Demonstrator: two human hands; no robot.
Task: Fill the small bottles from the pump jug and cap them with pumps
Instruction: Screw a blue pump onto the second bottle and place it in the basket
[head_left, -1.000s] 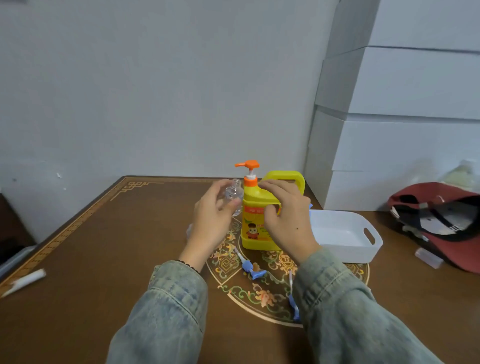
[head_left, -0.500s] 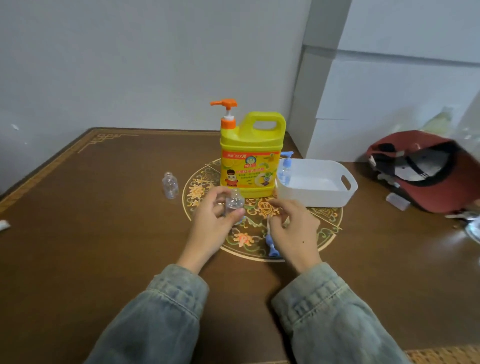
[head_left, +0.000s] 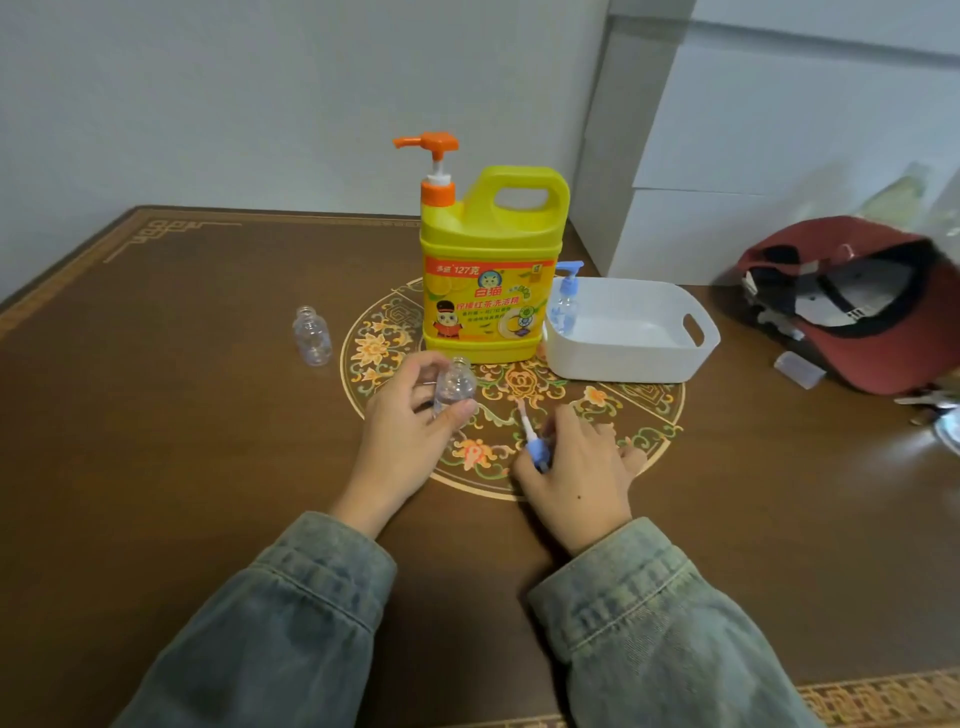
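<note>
A yellow pump jug (head_left: 491, 270) with an orange pump head stands upright at the table's middle. My left hand (head_left: 402, 431) grips a small clear bottle (head_left: 454, 387), uncapped, just in front of the jug. My right hand (head_left: 576, 467) lies on the table and pinches a blue pump cap (head_left: 536, 449) whose white tube points toward the jug. Another open clear bottle (head_left: 311, 336) stands to the left. A capped bottle with a blue pump (head_left: 566, 301) stands in the white tray (head_left: 631, 358).
A red cap (head_left: 857, 301) lies at the right, with a small clear lid (head_left: 800, 369) and keys beside it. White boxes (head_left: 779, 156) are stacked behind the tray. The brown table (head_left: 182, 415) runs to a wall at the back.
Both hands drew back from the jug toward me. The left hand brought the small bottle down in front of the jug. The right hand left the jug and took hold of a blue pump cap.
</note>
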